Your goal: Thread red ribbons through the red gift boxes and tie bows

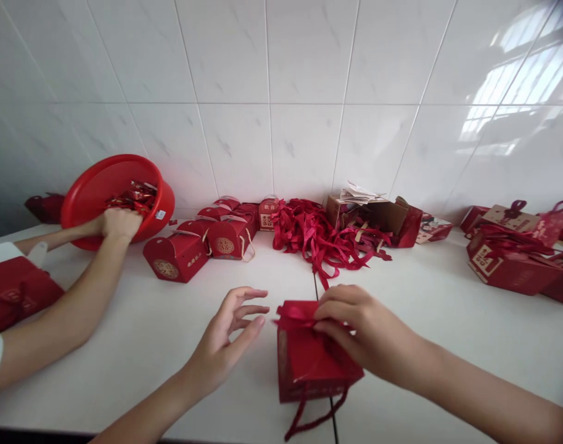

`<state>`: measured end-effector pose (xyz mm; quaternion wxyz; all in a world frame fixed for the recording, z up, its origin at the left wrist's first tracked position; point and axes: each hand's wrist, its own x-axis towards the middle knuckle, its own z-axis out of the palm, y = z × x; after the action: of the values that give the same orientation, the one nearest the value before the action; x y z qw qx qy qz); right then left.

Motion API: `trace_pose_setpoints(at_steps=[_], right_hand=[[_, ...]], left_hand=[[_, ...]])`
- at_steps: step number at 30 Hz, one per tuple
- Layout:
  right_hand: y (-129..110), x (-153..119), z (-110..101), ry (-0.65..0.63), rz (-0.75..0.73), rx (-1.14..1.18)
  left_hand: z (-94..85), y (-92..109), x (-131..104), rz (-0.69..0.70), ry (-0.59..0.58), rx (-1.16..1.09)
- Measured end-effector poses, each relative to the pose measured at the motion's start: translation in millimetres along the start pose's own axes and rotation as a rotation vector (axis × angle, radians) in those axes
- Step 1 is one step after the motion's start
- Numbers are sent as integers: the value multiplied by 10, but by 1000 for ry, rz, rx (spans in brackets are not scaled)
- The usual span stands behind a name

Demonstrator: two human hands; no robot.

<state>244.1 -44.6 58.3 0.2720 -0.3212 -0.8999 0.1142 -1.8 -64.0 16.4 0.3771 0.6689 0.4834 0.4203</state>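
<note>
White table (170,333) against a tiled wall (281,92). Red box (311,361) stands near the front edge, just right of centre, a ribbon bow (294,316) at its top and a cord handle (314,414) trailing below it toward the edge.

Right hand (362,330) rests on the box top, fingers curled and pinching at the bow or the flap beside it; which of the two cannot be told. Left hand (228,336) hovers just left of the box, open, fingers spread, holding nothing, not touching.

Handling, as a judgement: thin card, light, probably easy to crush at the walls and to slide on the smooth table. The bow is soft and likely to slip loose if tugged. Best hold looks to be the two side walls low down, or the cord handle; steady the body with one hand while the other works the top.

Another person's hand (119,223) at far left reaches into a tilted red basin (96,185) of wrapped sweets (135,194). Finished boxes (202,243) stand in a cluster behind, a ribbon heap (318,237) at centre back, more boxes (517,256) at right.
</note>
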Motion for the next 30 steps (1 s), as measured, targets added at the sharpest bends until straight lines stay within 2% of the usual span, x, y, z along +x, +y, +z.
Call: trace_pose_setpoints(at_steps=[3, 6, 8, 10, 11, 13, 15, 17, 20, 21, 24, 26, 28, 30], right_hand=[[235, -160, -340, 81, 84, -55], [725, -399, -759, 157, 127, -246], [1095, -584, -1050, 291, 190, -472], [1363, -747, -1317, 566, 404, -724], [1434, -806, -1429, 649, 494, -779], [1452, -861, -1578, 811, 585, -821], [1374, -828, -1595, 867, 560, -812], [1301, -722, -1458, 810, 480, -776], [1284, -483, -984, 610, 346, -659], [1285, -391, -778, 500, 316, -606], [1222, -95, -152, 137, 349, -430], [1126, 118, 179, -25, 334, -321], [1044, 339, 407, -65, 315, -269], [1027, 551, 560, -47, 312, -241]], left_hand=[[-76, -124, 24, -48, 24, 24], [-103, -258, 57, -83, 24, 78], [-89, -330, 70, -84, 16, 105], [-67, -374, 73, -72, 1, 120], [-59, -386, 72, -67, -5, 127], [-57, -400, 78, -64, -13, 145], [-74, -426, 122, -72, -14, 186], [-97, -485, 233, -92, -17, 266], [-102, -639, 534, -110, 27, 513], [-89, -696, 659, -115, 67, 637], [-9, -830, 1042, -165, 138, 769], [74, -872, 1257, -168, 159, 815], [166, -885, 1419, -140, 168, 854], [244, -894, 1537, -94, 162, 886]])
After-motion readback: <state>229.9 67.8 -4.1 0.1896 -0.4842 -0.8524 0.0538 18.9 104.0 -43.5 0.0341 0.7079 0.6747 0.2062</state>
